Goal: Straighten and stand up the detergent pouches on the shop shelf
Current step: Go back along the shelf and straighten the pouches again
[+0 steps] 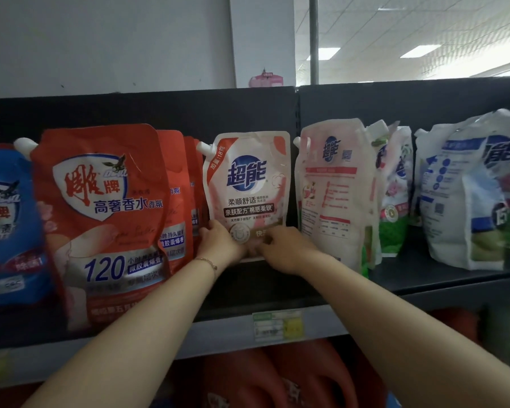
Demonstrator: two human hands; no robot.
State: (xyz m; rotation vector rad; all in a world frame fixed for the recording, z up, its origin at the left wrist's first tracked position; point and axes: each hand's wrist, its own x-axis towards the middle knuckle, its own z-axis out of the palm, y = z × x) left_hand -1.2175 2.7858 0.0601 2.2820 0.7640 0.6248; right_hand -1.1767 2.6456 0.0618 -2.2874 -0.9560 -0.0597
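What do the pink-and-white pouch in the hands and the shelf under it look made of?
The pink-and-white pouch looks like soft, glossy plastic film, judging by its creases and glare streaks. The shelf is a dark, matt board, probably painted metal, though the look leaves that open.

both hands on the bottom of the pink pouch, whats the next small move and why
Probably settle its base flat on the shelf and ease off, watching that it stands. The pink pouch already looks upright and front-facing, and the left hand and right hand both grip its bottom edge. The pale pouch beside it shows its back, so it likely comes after.
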